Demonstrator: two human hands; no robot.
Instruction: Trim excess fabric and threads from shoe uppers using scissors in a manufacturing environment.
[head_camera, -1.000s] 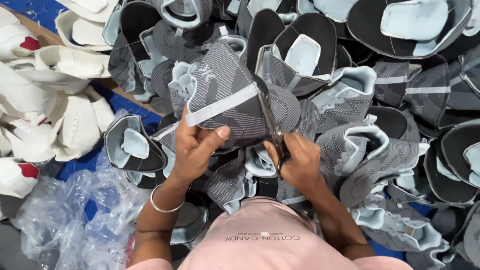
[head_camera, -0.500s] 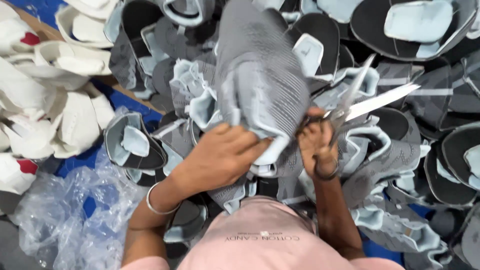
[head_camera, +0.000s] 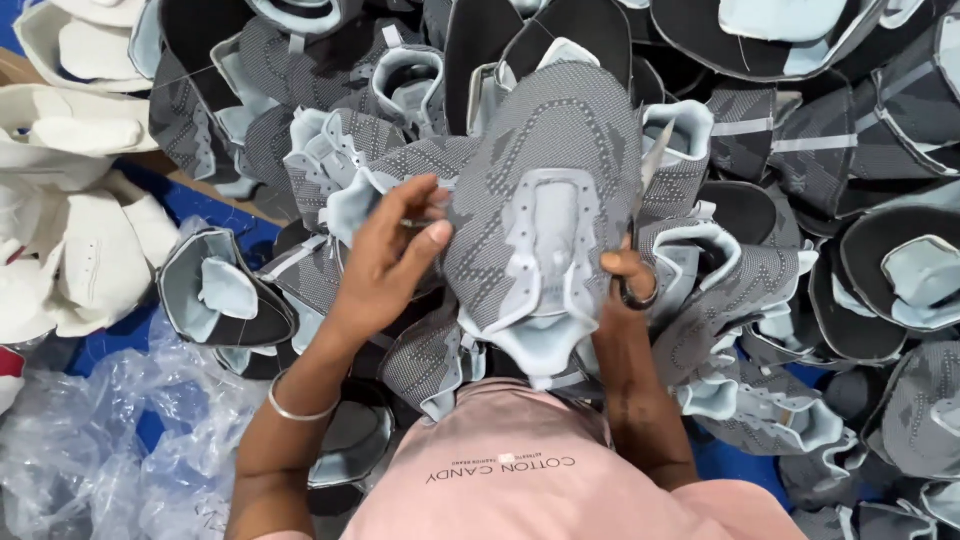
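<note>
Two hands: both work on one grey knit upper (head_camera: 545, 215), held up over the pile.
Upper: in the middle of the view, face up, its pale blue tongue and eyelet panel toward the person; it rests between the hands, above the other uppers.
Left hand (head_camera: 385, 265): fingers curled at the upper's left edge, thumb and forefinger pinched on the knit fabric there.
Right hand (head_camera: 628, 275): closed round the dark loops of the scissors (head_camera: 640, 215); the blades point up along the upper's right edge, and I cannot tell how far apart they stand.
Doing it well: as I judge it, keep the fabric taut with the left pinch, run the blades close beside the edge, and cut only stray thread, not the knit.
Pile (head_camera: 800, 200): grey and black uppers with pale blue linings, all around.
White uppers (head_camera: 90, 230): heaped at far left.
Plastic wrap (head_camera: 90, 440): crumpled, clear, lower left.
</note>
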